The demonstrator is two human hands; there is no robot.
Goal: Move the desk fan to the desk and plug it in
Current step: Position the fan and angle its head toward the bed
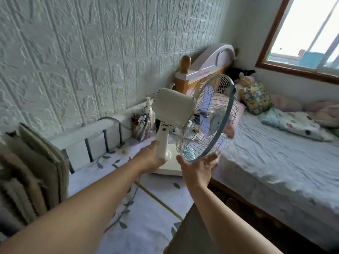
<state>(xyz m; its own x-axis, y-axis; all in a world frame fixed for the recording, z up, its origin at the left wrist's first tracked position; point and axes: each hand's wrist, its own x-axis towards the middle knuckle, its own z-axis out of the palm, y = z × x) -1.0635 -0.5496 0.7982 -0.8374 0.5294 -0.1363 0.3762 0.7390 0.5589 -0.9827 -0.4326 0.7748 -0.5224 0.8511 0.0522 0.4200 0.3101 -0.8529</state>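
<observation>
A cream desk fan (174, 109) with a blue-rimmed wire cage (207, 118) stands on the desk (146, 222), which is covered by a white cloth with a leaf print. Its flat base (170, 167) rests on the cloth near the desk's far end, and the head faces right toward the bed. My left hand (148, 158) is wrapped around the fan's neck just above the base. My right hand (199, 168) cups the lower rim of the cage from below. The fan's cord and plug are hidden from view.
A pen holder (141, 125) stands behind the fan by a white rail with dark bars (95, 132). Folded cardboard (31, 173) leans at the left. A bed (275, 162) with pillows lies to the right, its wooden headboard (201, 70) against the textured wall. A window (308, 33) is at top right.
</observation>
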